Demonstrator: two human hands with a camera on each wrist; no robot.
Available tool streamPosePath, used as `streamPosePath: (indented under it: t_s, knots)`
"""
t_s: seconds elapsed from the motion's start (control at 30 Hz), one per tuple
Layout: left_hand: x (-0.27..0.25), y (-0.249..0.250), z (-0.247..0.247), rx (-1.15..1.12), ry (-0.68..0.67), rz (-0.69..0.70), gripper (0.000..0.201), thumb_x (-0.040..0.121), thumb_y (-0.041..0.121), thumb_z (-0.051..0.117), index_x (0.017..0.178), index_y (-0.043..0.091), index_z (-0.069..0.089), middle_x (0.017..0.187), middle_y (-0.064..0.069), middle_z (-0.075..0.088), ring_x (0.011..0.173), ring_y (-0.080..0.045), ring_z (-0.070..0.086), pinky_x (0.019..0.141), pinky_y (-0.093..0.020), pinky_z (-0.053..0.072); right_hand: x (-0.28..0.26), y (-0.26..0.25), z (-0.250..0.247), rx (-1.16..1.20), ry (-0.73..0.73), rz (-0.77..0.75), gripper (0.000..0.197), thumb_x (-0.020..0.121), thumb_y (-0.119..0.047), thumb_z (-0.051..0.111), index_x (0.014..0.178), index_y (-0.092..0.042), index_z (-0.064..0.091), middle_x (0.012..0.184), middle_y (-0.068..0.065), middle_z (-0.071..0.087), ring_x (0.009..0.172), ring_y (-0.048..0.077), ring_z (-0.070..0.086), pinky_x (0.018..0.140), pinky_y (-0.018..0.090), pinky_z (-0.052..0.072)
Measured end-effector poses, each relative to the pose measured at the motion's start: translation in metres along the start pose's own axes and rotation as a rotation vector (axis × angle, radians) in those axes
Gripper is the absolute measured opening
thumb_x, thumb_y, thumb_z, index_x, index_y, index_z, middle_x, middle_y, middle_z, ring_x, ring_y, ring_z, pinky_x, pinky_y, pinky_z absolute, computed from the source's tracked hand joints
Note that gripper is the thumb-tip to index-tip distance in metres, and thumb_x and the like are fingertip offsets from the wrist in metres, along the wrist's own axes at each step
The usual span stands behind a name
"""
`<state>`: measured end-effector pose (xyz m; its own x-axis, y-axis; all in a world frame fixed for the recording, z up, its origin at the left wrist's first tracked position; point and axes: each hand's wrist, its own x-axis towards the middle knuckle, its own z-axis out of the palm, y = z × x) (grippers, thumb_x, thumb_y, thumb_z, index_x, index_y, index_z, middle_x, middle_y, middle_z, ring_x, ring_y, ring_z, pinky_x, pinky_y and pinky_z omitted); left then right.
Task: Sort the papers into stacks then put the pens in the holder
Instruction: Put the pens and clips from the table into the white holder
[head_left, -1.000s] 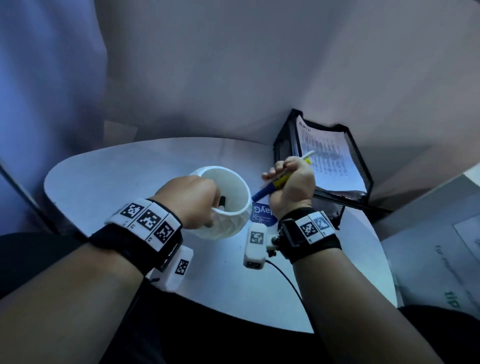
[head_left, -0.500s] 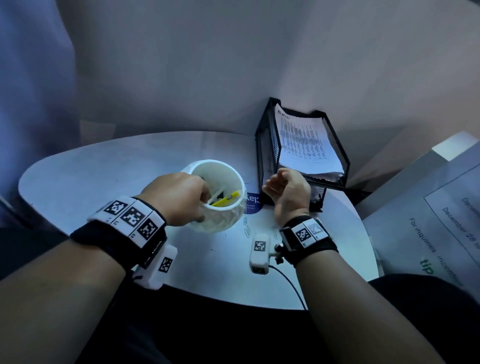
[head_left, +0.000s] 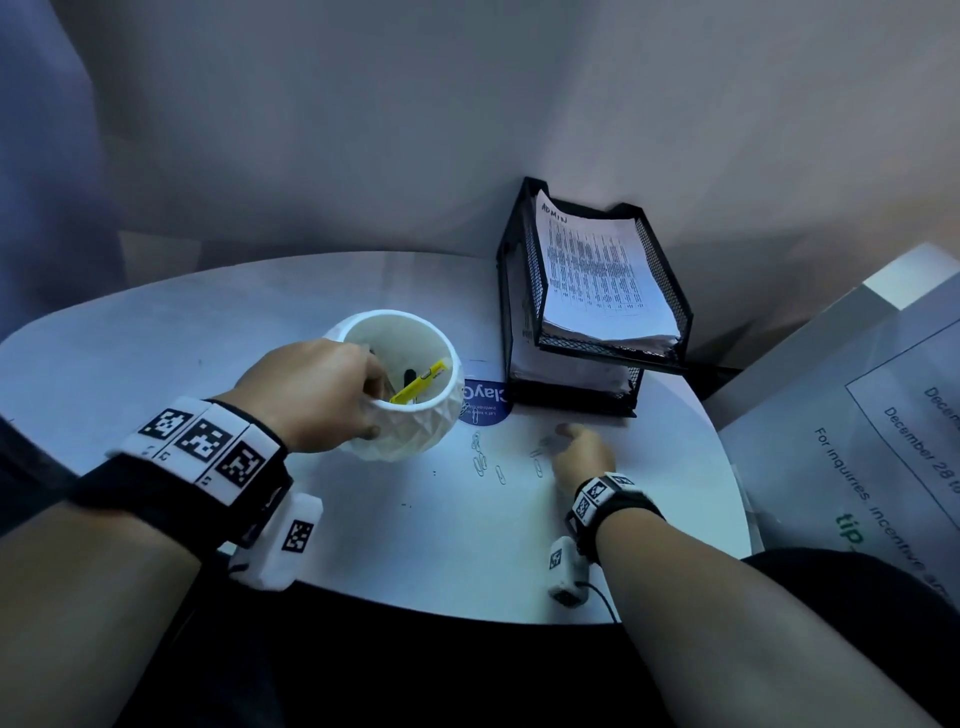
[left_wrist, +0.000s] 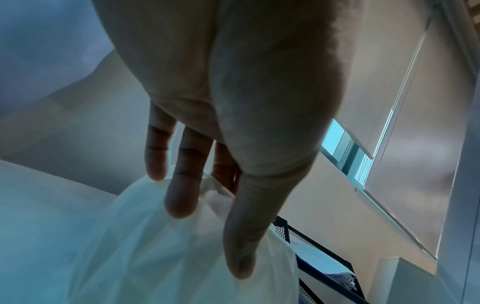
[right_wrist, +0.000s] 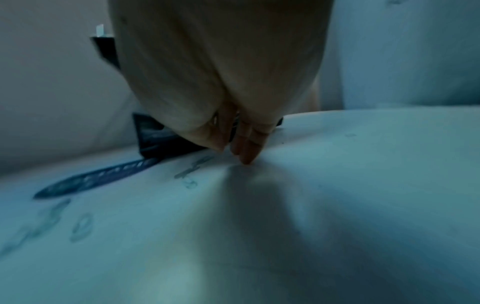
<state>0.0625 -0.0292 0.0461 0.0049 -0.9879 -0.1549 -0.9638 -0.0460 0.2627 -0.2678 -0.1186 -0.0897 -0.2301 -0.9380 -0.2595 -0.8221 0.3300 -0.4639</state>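
Observation:
A white faceted holder (head_left: 415, 434) stands mid-table with a yellow pen (head_left: 418, 382) and a dark pen (head_left: 410, 375) inside. My left hand (head_left: 332, 395) grips its near rim, fingers over the edge and thumb on the outer wall. The left wrist view shows the same hand (left_wrist: 207, 205) pinching the holder (left_wrist: 155, 257). My right hand (head_left: 582, 452) is empty, fingertips down on the table among paper clips (head_left: 480, 460). In the right wrist view its fingers (right_wrist: 245, 156) are held together and touch the tabletop. Papers (head_left: 597, 270) lie stacked in a black mesh tray (head_left: 511, 312).
The round white table (head_left: 156, 353) carries a blue sticker (head_left: 485, 402) between holder and tray. More paper clips (right_wrist: 194, 168) lie just left of my right fingers. Large printed sheets (head_left: 857, 441) lean at the right, off the table. A wall stands close behind.
My right hand let the yellow and blue pen fall into the holder, then dropped to the tabletop by the paper clips. The left hand kept its grip on the holder.

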Motion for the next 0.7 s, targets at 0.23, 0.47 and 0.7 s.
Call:
streamPosePath:
  t_s: [0.23, 0.47, 0.7]
  knots:
    - [0.004, -0.004, -0.001, 0.003, 0.009, 0.007, 0.02, 0.076, 0.043, 0.079, 0.084, 0.038, 0.061, 0.078, 0.013, 0.06, 0.079, -0.019, 0.057, 0.059, -0.029, 0.039, 0.01, -0.007, 0.009, -0.332, -0.058, -0.188, 0.039, 0.087, 0.003, 0.052, 0.103, -0.02, 0.079, 0.111, 0.013, 0.073, 0.095, 0.034, 0.067, 0.08, 0.03, 0.054]
    - [0.007, -0.005, -0.002, -0.001, -0.002, -0.002, 0.021, 0.076, 0.043, 0.078, 0.085, 0.039, 0.059, 0.08, 0.012, 0.061, 0.081, -0.02, 0.058, 0.061, -0.029, 0.04, 0.017, -0.003, 0.012, -0.084, -0.09, -0.06, 0.037, 0.086, -0.002, 0.052, 0.108, -0.025, 0.073, 0.106, 0.004, 0.071, 0.099, 0.028, 0.069, 0.086, 0.029, 0.054]
    - [0.005, -0.007, -0.001, 0.006, 0.011, 0.004, 0.02, 0.075, 0.042, 0.077, 0.091, 0.036, 0.065, 0.083, 0.011, 0.064, 0.081, -0.02, 0.059, 0.062, -0.029, 0.043, 0.026, 0.006, 0.009, 0.491, -0.03, 0.174, 0.017, 0.096, -0.004, 0.054, 0.083, -0.006, 0.066, 0.058, 0.01, 0.064, 0.05, 0.025, 0.059, 0.053, 0.036, 0.054]
